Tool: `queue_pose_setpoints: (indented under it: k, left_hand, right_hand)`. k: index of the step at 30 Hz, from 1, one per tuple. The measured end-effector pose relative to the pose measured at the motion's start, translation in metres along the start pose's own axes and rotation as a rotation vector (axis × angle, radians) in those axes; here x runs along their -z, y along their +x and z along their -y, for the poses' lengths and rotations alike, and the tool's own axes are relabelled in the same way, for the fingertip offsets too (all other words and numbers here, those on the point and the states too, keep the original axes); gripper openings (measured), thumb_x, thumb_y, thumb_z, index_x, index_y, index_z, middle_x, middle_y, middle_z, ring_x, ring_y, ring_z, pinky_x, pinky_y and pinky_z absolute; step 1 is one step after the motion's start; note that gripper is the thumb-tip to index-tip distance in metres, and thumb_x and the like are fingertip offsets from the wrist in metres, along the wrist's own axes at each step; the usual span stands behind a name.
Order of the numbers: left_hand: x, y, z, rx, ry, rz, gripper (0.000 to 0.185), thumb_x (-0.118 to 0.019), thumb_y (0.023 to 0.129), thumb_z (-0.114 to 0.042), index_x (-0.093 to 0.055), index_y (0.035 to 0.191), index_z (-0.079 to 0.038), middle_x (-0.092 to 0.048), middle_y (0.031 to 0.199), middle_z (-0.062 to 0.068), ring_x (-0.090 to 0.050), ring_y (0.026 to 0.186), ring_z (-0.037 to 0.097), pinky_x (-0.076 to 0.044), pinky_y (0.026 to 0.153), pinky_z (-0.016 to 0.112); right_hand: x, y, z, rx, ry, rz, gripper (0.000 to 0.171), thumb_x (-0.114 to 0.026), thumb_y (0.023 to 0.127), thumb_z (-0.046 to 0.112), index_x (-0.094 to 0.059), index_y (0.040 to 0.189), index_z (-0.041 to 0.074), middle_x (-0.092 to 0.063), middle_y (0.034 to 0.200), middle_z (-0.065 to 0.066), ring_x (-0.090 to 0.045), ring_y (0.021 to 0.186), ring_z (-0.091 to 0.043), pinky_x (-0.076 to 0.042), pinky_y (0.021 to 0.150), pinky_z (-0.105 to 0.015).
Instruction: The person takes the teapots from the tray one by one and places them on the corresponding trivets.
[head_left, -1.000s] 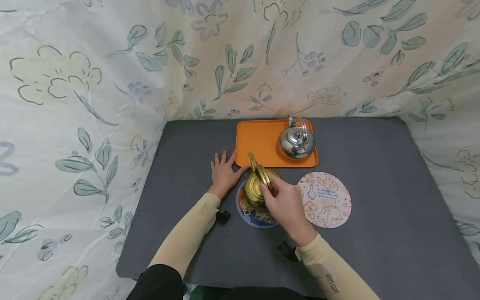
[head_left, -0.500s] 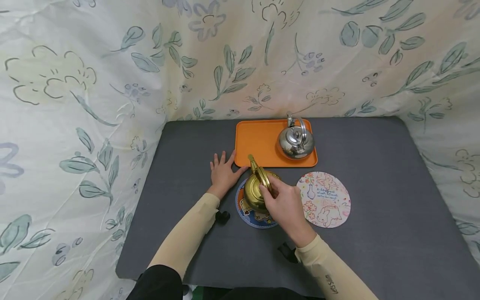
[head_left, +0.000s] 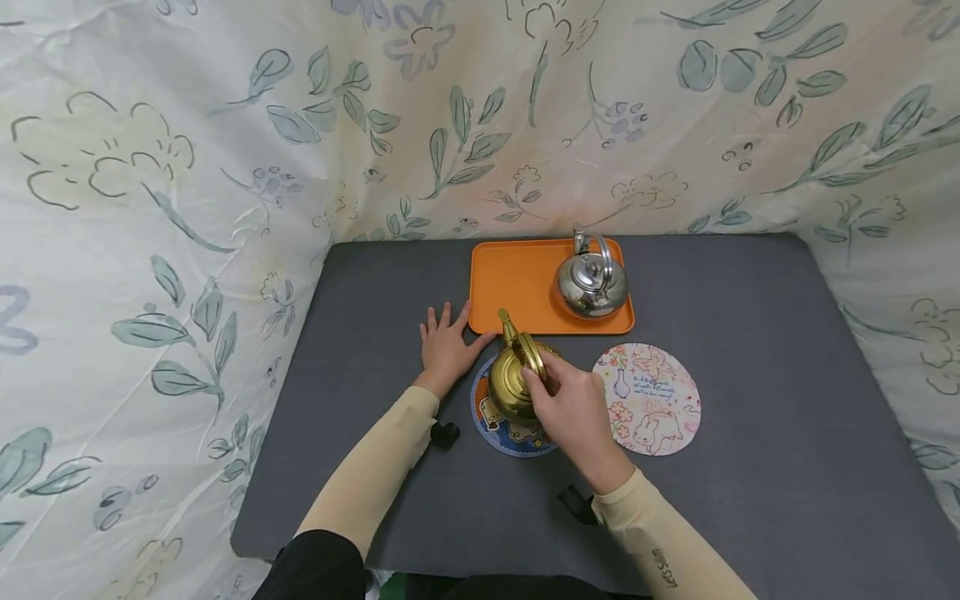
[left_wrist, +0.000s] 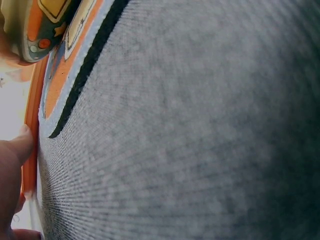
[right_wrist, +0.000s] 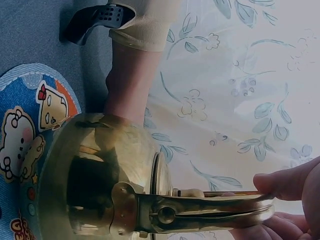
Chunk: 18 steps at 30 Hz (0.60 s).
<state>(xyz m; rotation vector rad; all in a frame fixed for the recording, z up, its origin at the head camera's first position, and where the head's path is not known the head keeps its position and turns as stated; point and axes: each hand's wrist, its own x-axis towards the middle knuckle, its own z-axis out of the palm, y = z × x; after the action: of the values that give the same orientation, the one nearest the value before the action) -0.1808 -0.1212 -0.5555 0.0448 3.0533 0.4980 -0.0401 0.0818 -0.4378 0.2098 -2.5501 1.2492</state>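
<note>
Brass-coloured kettle [head_left: 513, 383], one of two kettles, stands on the blue cartoon mat [head_left: 504, 429], its handle pinched by the right hand [head_left: 573, 408]. Beside it lies a second, pale round mat [head_left: 648, 400]. One silver kettle [head_left: 592, 283] sits on the single orange tray [head_left: 513, 279]. Left hand [head_left: 446, 346] rests flat, fingers spread, on the grey table [head_left: 750, 350] by the tray's corner.

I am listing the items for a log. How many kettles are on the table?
2. The gold kettle stands on the blue round mat, its handle gripped by the right hand. The silver kettle stands on the orange tray. None seems hidden.
</note>
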Motion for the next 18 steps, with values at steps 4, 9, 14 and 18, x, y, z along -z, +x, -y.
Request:
queue_pose_setpoints:
  k: [4, 9, 14, 18]
  left_hand:
    - [0.0007, 0.0, -0.0005, 0.001, 0.007, 0.0, 0.088, -0.051, 0.089, -0.077, -0.027, 0.161, -0.033, -0.022, 0.167, 0.014, -0.009, 0.155, 0.044, -0.013, 0.123, 0.061]
    - [0.0017, -0.0002, -0.0009, 0.001, 0.004, 0.009, 0.088, -0.051, 0.089, -0.077, -0.027, 0.161, -0.033, -0.022, 0.167, 0.014, -0.009, 0.155, 0.044, -0.013, 0.123, 0.061]
    - [0.0014, 0.0014, -0.0005, -0.001, 0.007, 0.014, 0.088, -0.05, 0.089, -0.078, -0.025, 0.161, -0.034, -0.021, 0.168, 0.013, -0.008, 0.155, 0.043, -0.012, 0.123, 0.061]
    - [0.0016, 0.0023, 0.0003, 0.007, 0.01, 0.027, 0.089, -0.049, 0.088, -0.079, -0.024, 0.161, -0.036, -0.02, 0.168, 0.013, -0.007, 0.156, 0.043, -0.011, 0.123, 0.061]
  right_hand:
    - [0.001, 0.0014, -0.0003, 0.004, -0.01, 0.001, 0.033, -0.076, 0.092, 0.021, -0.074, 0.122, 0.005, -0.079, 0.092, -0.01, -0.076, 0.074, -0.023, -0.061, 0.065, -0.041]
    - [0.0024, 0.0036, 0.0011, 0.003, -0.025, 0.001, 0.034, -0.076, 0.092, 0.02, -0.073, 0.122, 0.005, -0.079, 0.091, -0.01, -0.075, 0.073, -0.024, -0.06, 0.065, -0.042]
    - [0.0036, 0.0044, 0.0025, 0.003, -0.027, 0.002, 0.034, -0.076, 0.092, 0.022, -0.073, 0.123, 0.008, -0.078, 0.088, -0.009, -0.073, 0.068, -0.022, -0.059, 0.059, -0.04]
    - [0.0082, 0.0052, 0.0035, -0.004, -0.002, 0.033, 0.042, -0.073, 0.095, 0.03, -0.069, 0.128, 0.006, -0.077, 0.104, -0.015, -0.076, 0.081, -0.025, -0.062, 0.066, -0.04]
